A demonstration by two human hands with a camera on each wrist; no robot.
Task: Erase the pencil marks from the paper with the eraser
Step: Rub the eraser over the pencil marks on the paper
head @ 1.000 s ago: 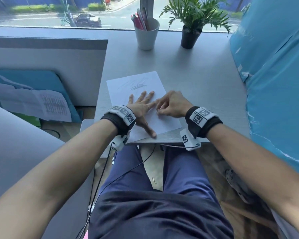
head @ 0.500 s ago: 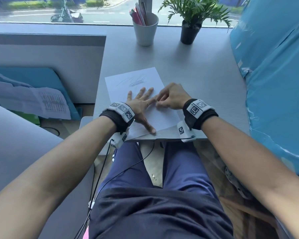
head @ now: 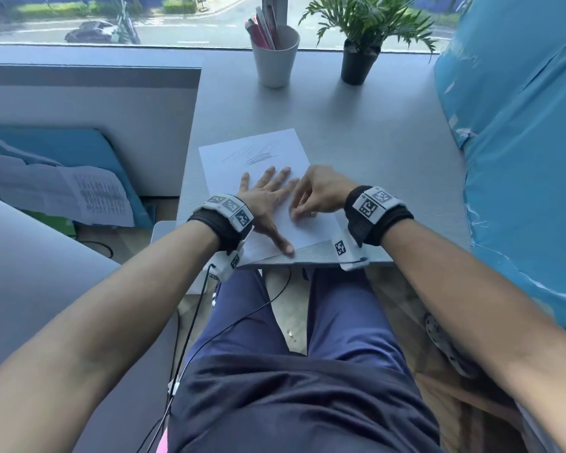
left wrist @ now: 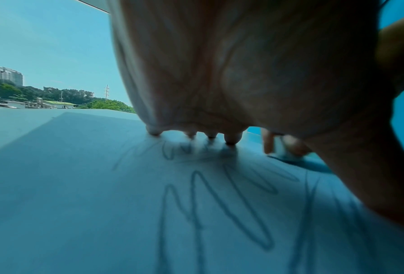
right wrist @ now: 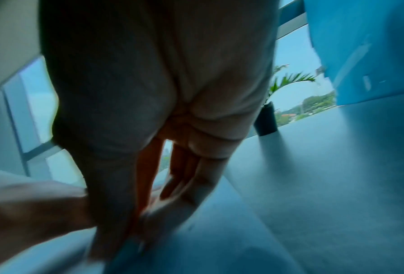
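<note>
A white sheet of paper (head: 242,165) lies on the grey table (head: 373,142) with grey pencil scribbles (head: 252,155) near its far end. More pencil marks (left wrist: 219,204) show large under the palm in the left wrist view. My left hand (head: 268,191) presses flat on the paper, fingers spread. My right hand (head: 303,210) sits just right of it, blurred, with its fingers curled down onto the sheet. In the left wrist view a small white eraser (left wrist: 281,148) is pinched between the right hand's fingers (left wrist: 268,142) and stands on the paper. The head view hides the eraser.
A white cup of pens (head: 275,57) and a potted plant (head: 360,60) stand at the table's far edge by the window. A blue plastic-wrapped mass (head: 520,158) borders the table on the right. Printed papers (head: 62,191) lie lower down on the left.
My right hand has slid toward me across the paper and is now motion-blurred. The left hand stays flat on the sheet in the same place.
</note>
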